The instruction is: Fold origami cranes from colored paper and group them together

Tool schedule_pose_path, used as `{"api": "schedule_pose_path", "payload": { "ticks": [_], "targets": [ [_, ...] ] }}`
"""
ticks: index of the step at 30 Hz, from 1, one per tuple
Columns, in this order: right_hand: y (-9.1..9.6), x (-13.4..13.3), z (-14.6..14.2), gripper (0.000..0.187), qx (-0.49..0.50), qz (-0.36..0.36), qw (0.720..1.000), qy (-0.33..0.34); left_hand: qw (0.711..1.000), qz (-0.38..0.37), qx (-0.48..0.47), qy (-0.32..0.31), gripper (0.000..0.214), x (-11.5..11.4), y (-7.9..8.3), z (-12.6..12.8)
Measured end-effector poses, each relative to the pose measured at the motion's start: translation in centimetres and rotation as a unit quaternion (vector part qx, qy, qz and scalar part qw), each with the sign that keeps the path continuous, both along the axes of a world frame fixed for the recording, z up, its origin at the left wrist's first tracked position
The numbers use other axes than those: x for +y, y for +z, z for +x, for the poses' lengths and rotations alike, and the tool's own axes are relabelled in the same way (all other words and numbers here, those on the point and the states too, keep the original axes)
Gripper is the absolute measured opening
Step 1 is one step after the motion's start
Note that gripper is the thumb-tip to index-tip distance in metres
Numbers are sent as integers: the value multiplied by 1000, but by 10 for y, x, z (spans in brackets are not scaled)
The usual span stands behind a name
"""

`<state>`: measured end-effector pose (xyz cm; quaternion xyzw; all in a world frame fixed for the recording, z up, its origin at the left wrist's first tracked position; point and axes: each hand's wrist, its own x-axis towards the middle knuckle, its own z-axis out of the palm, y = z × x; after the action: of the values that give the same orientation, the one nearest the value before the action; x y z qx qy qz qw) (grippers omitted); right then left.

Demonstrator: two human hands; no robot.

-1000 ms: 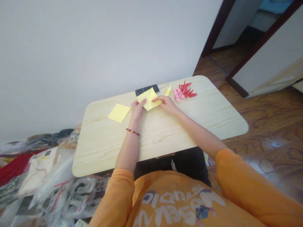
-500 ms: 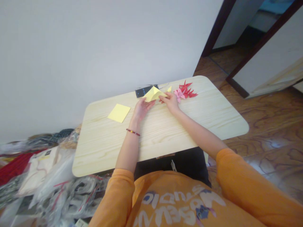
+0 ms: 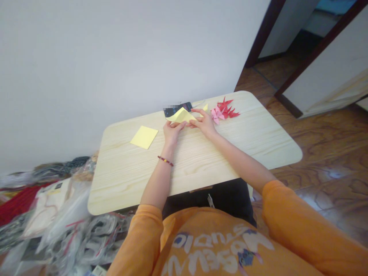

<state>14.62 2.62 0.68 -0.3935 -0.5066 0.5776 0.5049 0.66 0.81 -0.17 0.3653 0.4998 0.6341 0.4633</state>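
Note:
Between my two hands is a creased sheet of yellow paper [image 3: 181, 115], partly folded, with a peak pointing up. My left hand [image 3: 172, 131] grips its near left edge, thumb on the paper. On the other side, my right hand [image 3: 203, 122] pinches the lower right edge, its index finger raised and reaching over. Just behind the paper lies a dark phone [image 3: 187, 106]. Close beyond my right hand stands a small folded yellow paper piece [image 3: 205, 108]. Pink folded paper [image 3: 217, 114] and red folded paper [image 3: 228, 111] sit to its right.
A square stack of yellow paper [image 3: 144, 137] lies on the left of the pale wooden table [image 3: 123, 172]. A white wall rises behind it. Plastic-wrapped goods [image 3: 97, 237] are piled on the left below the table. A doorway opens at the right.
My left hand has turned inward and shifted right along the paper's near edge. The paper has tilted and moved slightly left, and my right index finger has lifted.

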Motion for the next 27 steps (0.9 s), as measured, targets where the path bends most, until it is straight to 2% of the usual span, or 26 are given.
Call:
{"api": "schedule_pose_path", "payload": {
  "ticks": [8,19,27],
  "targets": [
    [0,3,1,41,-24,-31,999,-38,998,24,-47,-14,39,2,1,-2],
    [2,2,1,23,14,-90,996,9,997,0,-50,59,42,1,6,-3],
    [4,1,2,20,8,-109,994,8,994,3,-86,61,39,3,5,-5]
  ]
}}
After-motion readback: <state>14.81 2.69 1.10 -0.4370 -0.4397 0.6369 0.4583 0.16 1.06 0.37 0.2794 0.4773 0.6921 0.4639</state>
